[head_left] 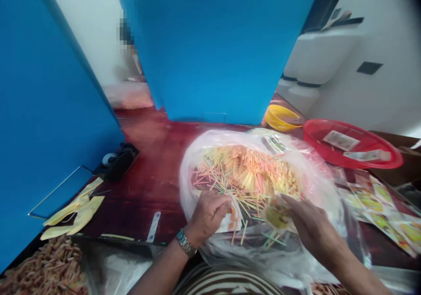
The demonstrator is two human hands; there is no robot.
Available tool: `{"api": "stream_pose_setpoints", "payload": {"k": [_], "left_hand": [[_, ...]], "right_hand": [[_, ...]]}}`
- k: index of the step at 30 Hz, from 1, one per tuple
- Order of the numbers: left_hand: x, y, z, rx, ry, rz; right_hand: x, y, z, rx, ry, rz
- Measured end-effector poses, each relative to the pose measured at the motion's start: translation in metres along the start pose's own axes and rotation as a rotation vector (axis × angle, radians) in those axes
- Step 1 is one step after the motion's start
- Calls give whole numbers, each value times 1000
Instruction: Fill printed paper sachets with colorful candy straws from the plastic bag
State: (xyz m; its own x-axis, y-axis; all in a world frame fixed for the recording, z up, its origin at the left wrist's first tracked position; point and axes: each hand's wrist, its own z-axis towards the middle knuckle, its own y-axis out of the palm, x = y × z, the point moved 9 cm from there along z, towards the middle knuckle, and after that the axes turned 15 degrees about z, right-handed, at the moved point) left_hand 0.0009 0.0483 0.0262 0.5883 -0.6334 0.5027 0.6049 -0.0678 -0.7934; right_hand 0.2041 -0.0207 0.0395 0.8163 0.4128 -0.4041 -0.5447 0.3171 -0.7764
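Observation:
A large clear plastic bag (189, 172) lies spread open on the table, full of thin stick-like pieces (246, 167) in pink, yellow, orange and green. At its near edge my left hand (210, 211), with a metal watch on the wrist, is closed in a pinch on a white printed packet (233, 220). To the right, my right hand (304, 216) grips a small clear packet (278, 214) with a yellow-green print, blurred by motion. Several loose sticks (243, 232) lie between and below the hands.
Blue partitions (217, 49) stand behind and at left. A red basket (348, 154), a yellow basket (283, 117) and printed packets (378, 207) are at right. A tape dispenser (120, 161) and yellow gloves (74, 211) lie left. Brown twisted pieces (46, 264) fill the lower-left corner.

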Motion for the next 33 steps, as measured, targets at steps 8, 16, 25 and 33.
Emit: {"api": "stream_pose_setpoints", "payload": {"k": [8,16,25,33], "left_hand": [[-5,14,-7,-138,67,238],[-16,26,-13,-167,54,222],[-23,25,-16,-133,11,100],[-70,8,-7,215,-567,-722]], "right_hand": [[-23,99,113,-350,-209,-81],[-63,240,219,-772,-487,-186],[-71,241,212,-804,-515,-149],[-49,142,181,-514,-132,-10]]}}
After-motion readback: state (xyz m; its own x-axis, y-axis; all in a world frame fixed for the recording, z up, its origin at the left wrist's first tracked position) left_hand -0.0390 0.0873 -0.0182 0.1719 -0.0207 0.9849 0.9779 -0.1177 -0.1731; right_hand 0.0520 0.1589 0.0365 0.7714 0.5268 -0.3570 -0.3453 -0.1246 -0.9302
